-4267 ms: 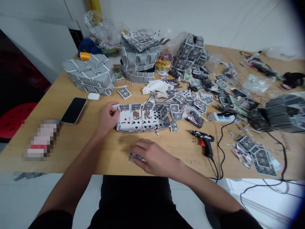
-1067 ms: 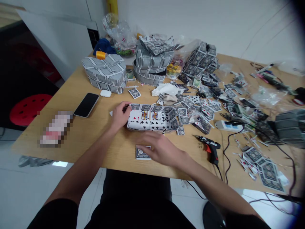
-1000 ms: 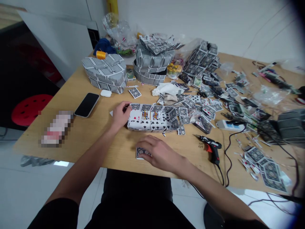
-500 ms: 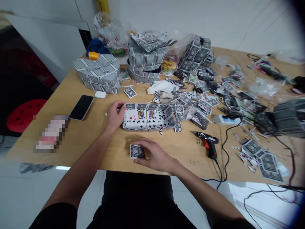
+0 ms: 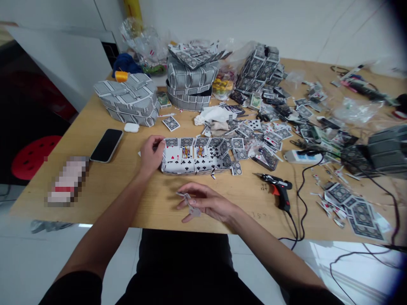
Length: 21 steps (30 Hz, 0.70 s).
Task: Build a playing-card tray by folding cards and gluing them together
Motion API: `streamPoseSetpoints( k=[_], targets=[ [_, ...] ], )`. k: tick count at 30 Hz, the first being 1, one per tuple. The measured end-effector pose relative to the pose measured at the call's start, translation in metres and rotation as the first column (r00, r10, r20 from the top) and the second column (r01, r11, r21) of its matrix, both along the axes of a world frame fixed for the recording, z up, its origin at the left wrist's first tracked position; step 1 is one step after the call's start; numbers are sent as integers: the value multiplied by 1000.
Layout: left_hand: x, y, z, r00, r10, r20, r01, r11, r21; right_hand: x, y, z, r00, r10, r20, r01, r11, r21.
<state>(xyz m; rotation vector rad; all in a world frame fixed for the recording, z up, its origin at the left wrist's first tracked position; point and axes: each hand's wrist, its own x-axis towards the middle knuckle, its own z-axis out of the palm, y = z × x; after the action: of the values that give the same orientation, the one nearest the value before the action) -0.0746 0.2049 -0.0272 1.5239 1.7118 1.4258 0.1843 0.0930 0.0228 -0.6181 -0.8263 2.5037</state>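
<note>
An open-topped box made of playing cards [image 5: 200, 164] lies on the table in front of me, card faces showing inside and patterned backs along its far wall. My left hand [image 5: 151, 156] grips its left end, thumb at the wall and fingers around the outside. Nearer the table's front edge, my right hand [image 5: 206, 203] holds a small playing card [image 5: 193, 209] between thumb and fingers. That card is tilted, bent-looking and slightly blurred, its pale face partly toward me.
A glue gun [image 5: 276, 186] lies at right, its cable running to a power strip [image 5: 302, 156]. Loose cards [image 5: 362, 212] and scraps are scattered at right. Finished-looking woven card boxes [image 5: 127, 101] stand behind. A phone [image 5: 107, 145] rests at left.
My right hand has turned the card from its patterned back, lying flat toward me, to a tilted position with its pale face showing. My left hand stays at the box's end.
</note>
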Motion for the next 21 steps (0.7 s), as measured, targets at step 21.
streamPoseSetpoints(
  k=[21],
  targets=[
    [-16,4,8,974,227,-24,-225,972,64,-10,44,-40,906,344,-247,-367,929,-53]
  ],
)
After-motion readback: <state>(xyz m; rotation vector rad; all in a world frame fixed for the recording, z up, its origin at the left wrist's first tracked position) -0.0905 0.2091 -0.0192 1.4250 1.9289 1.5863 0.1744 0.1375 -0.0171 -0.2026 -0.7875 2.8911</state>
